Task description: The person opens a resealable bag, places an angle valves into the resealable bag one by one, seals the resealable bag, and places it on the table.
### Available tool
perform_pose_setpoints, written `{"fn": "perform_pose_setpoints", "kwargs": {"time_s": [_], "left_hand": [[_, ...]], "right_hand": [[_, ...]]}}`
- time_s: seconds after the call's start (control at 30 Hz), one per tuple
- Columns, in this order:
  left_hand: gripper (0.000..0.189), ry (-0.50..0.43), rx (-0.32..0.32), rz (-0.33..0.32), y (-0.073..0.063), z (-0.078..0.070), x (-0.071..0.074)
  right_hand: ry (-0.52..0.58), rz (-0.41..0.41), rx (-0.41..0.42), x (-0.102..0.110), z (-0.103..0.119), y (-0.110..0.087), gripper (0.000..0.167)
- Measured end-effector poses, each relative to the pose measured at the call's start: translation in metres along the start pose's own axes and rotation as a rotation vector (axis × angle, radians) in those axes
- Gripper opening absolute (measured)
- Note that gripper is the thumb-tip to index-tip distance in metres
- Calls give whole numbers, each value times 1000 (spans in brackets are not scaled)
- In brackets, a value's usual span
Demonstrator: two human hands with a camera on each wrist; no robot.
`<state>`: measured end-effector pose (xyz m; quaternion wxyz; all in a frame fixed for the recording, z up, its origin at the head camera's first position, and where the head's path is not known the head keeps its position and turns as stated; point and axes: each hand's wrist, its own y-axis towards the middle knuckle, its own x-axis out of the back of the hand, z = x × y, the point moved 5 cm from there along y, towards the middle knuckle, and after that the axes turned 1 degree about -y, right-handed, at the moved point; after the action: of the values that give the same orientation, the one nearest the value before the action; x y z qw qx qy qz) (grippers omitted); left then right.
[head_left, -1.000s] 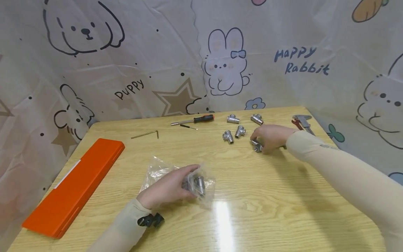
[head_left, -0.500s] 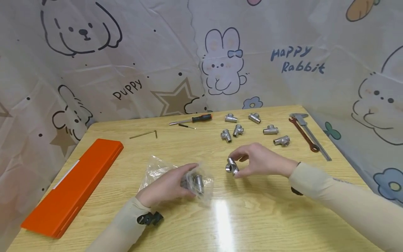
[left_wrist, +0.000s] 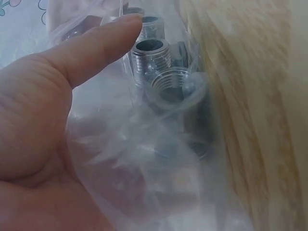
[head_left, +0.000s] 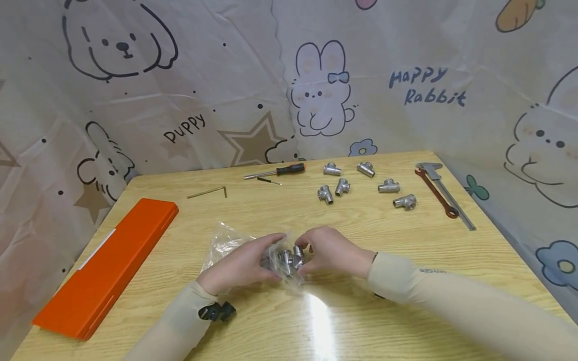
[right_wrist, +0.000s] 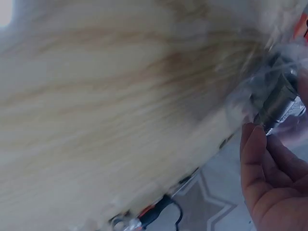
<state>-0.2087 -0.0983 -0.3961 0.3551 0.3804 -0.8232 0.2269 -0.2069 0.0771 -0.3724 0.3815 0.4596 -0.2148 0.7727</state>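
My left hand (head_left: 239,268) grips a clear plastic bag (head_left: 224,246) lying on the wooden table, its mouth facing right. Inside the bag are shiny metal tee pipe fittings (head_left: 285,259); their threaded ends (left_wrist: 150,50) show through the film in the left wrist view. My right hand (head_left: 338,253) pinches another tee pipe fitting (head_left: 298,254) at the bag's mouth, right beside those inside. The right wrist view has this fitting (right_wrist: 278,105) at the fingertips, with bag film around it. Part of the bag is hidden behind the left hand.
Several loose tee fittings (head_left: 342,187) lie toward the back right. Beyond them are a red wrench (head_left: 436,193) and a caliper (head_left: 453,203). A screwdriver (head_left: 289,169), a thin black tool (head_left: 269,181) and a hex key (head_left: 206,192) lie at the back; an orange case (head_left: 113,265) is left.
My right hand has picked up a tee fitting from the back right group and carried it left and nearer, to the bag's mouth. My left hand has stayed on the bag.
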Motion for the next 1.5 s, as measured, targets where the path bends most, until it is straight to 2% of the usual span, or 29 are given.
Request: {"fn": "perform_pose_setpoints", "kwargs": {"time_s": [0.27, 0.5, 0.67, 0.8, 0.9, 1.0, 1.17, 1.37, 1.5], "left_hand": [[96, 35, -60, -18, 0, -2, 3], [89, 14, -112, -30, -1, -3, 4], [87, 6, -87, -31, -3, -1, 5], [93, 17, -65, -17, -3, -1, 5], [98, 19, -56, -12, -2, -2, 6], [101, 5, -59, -13, -1, -3, 7], [98, 19, -87, -13, -3, -3, 8], [94, 39, -135, -42, -4, -2, 13], [96, 31, -126, -40, -5, -1, 15]], "right_hand": [[-8, -73, 63, -7, 19, 9, 54], [-11, -121, 59, -15, 29, 15, 60], [-16, -140, 78, -19, 31, 19, 58], [20, -82, 88, -17, 27, 16, 61], [53, -50, 95, -14, 23, 14, 55], [59, -61, 103, -12, 20, 13, 46], [12, -100, 116, -16, 24, 18, 38], [-81, -122, 109, -20, 34, 26, 34], [-125, -126, 99, -18, 35, 25, 36]]}}
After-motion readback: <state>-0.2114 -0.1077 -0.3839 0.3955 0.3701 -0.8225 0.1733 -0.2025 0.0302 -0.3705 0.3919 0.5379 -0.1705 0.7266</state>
